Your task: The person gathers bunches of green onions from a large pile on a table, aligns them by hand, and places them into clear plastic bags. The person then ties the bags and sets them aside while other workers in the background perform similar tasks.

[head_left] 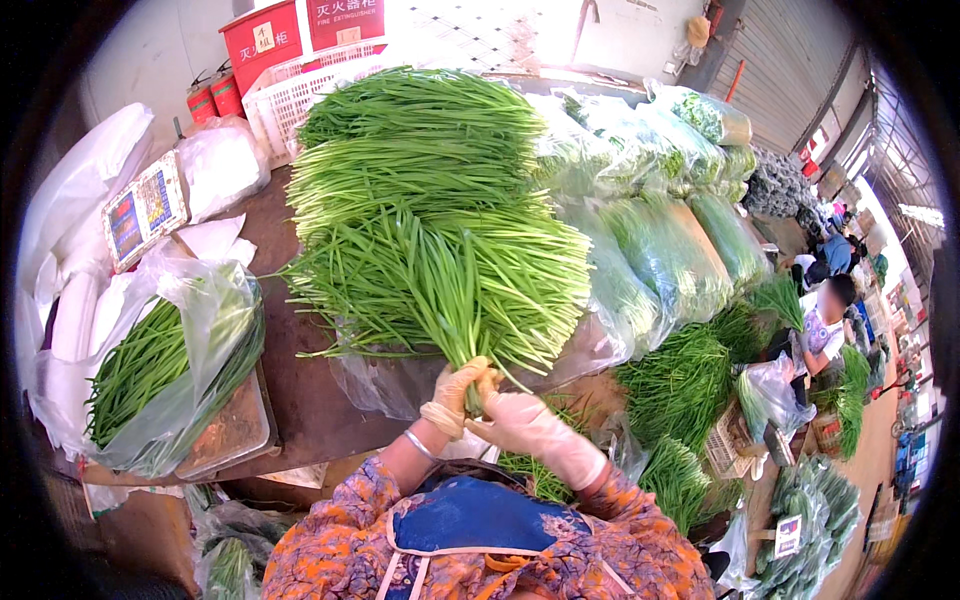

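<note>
Chive bundle (440, 285) is gripped at its stem end by both gloved hands, left hand (455, 395) and right hand (520, 420) closed round it, above the desk (300, 385). Stacked bundles (420, 140) lie behind; bagged chives (165, 365) sit left; bagging appears not yet done.

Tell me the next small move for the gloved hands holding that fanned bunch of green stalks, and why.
Probably cinch the stems tighter. Both gloved hands, left hand and right hand, meet at the base of the bunch of green stalks, whose tops fan wide with loose strands straying at the left. I can't make out any tie at the grip, so squeezing the base together seems the likely step.
</note>
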The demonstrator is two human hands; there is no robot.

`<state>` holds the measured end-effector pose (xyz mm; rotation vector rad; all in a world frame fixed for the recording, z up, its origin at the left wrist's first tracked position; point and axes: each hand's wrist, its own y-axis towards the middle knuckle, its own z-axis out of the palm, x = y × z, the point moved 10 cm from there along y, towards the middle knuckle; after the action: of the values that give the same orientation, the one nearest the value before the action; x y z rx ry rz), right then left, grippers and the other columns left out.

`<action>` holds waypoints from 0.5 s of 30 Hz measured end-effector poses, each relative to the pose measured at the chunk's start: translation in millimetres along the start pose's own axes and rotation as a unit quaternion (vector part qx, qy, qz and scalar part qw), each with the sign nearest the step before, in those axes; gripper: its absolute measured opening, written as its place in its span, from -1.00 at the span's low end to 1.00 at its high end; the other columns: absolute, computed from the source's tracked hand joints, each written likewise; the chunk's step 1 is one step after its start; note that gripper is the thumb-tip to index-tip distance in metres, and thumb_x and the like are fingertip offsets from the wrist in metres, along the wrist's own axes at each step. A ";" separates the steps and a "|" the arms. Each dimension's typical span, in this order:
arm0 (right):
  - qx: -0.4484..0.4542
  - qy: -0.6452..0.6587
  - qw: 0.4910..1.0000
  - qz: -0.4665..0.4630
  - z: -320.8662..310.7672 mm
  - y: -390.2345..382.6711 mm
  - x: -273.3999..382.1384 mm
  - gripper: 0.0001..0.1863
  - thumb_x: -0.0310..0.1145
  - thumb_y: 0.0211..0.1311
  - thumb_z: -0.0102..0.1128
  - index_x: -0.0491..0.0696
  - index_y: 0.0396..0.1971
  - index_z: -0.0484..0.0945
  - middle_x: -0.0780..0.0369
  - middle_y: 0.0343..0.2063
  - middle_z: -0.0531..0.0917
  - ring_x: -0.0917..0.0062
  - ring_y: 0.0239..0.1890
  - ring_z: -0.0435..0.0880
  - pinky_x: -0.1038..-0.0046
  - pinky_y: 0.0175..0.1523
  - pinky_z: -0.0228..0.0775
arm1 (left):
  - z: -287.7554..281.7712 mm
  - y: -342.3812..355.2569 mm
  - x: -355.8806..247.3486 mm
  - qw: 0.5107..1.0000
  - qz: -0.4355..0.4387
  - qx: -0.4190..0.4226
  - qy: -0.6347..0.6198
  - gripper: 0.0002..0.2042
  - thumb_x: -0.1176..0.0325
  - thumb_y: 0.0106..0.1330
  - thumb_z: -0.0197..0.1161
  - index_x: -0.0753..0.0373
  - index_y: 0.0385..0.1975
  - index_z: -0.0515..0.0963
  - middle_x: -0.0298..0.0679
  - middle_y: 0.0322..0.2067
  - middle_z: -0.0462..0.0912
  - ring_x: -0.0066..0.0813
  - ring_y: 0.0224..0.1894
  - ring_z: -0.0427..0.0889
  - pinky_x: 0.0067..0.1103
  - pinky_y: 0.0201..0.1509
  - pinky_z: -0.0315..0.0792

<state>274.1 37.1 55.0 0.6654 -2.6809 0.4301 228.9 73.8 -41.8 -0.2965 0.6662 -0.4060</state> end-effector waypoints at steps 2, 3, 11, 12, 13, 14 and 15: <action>-0.186 0.020 0.978 -0.088 -65.4 -10.0 11.3 -0.50 -0.16 0.04 0.16 -0.16 -0.08 0.38 0.13 -0.50 0.58 0.22 -0.41 0.59 0.31 -0.33 0.45 | -1.0 0.6 -12.1 0.993 0.039 0.107 0.021 -0.79 0.34 0.15 0.20 0.30 -0.28 0.47 -0.27 -0.52 0.54 -0.49 -0.55 0.53 -0.64 -0.55 0.43; -0.265 0.044 0.960 -0.078 -99.1 -14.4 -0.5 -0.37 -0.17 -0.04 0.23 -0.14 0.04 0.29 0.07 -0.25 0.54 0.21 -0.17 0.53 0.28 -0.11 0.38 | 0.2 -1.9 -11.0 0.997 0.021 0.066 0.024 -0.79 0.33 0.16 0.19 0.29 -0.28 0.48 -0.29 -0.53 0.54 -0.52 -0.57 0.50 -0.65 -0.57 0.41; -0.248 -0.189 0.948 0.062 -66.9 53.7 -45.6 0.33 0.20 -0.42 0.36 -0.11 0.29 -0.27 0.04 0.30 -0.17 0.22 0.35 -0.21 0.00 0.29 -0.34 | -1.4 -26.4 -22.3 1.000 -0.017 -0.019 0.019 -0.78 0.24 0.17 0.18 0.24 -0.31 0.48 -0.28 -0.52 0.56 -0.64 -0.63 0.46 -0.70 -0.65 0.35; -0.245 -0.188 0.949 0.068 -62.5 59.3 -46.1 0.34 0.18 -0.45 0.38 -0.11 0.29 -0.26 0.04 0.30 -0.17 0.22 0.35 -0.22 0.01 0.30 -0.37 | -0.1 -28.6 -26.3 1.000 -0.029 0.006 0.001 -0.77 0.23 0.16 0.18 0.24 -0.31 0.48 -0.28 -0.52 0.56 -0.64 -0.64 0.45 -0.70 -0.65 0.35; -0.241 -0.188 0.949 0.074 -58.3 64.7 -46.9 0.35 0.16 -0.47 0.40 -0.10 0.29 -0.25 0.03 0.30 -0.18 0.21 0.36 -0.23 0.02 0.30 -0.40 | 3.0 -30.7 -28.9 0.999 -0.041 0.031 -0.018 -0.77 0.23 0.16 0.18 0.25 -0.30 0.48 -0.27 -0.52 0.56 -0.64 -0.64 0.45 -0.70 -0.66 0.34; -0.220 -0.177 0.954 0.095 -48.1 68.0 -49.8 0.38 0.15 -0.52 0.42 -0.10 0.29 -0.27 0.04 0.31 -0.19 0.21 0.36 -0.24 0.03 0.31 -0.39 | 2.4 -32.8 -29.5 0.998 -0.047 0.032 -0.007 -0.75 0.23 0.15 0.18 0.26 -0.28 0.47 -0.25 -0.52 0.56 -0.63 -0.64 0.45 -0.70 -0.67 0.34; -0.257 -0.204 0.940 0.098 -40.5 73.6 -49.8 0.38 0.14 -0.53 0.42 -0.10 0.29 -0.27 0.03 0.31 -0.19 0.21 0.36 -0.24 0.03 0.31 -0.38 | 1.4 -34.7 -32.6 0.999 -0.041 0.021 -0.006 -0.74 0.24 0.15 0.19 0.28 -0.27 0.47 -0.24 -0.53 0.56 -0.62 -0.65 0.44 -0.69 -0.68 0.34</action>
<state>289.4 133.6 56.4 0.3552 -3.0660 -0.4076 197.4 58.2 -9.8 -0.2876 0.6350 -0.4954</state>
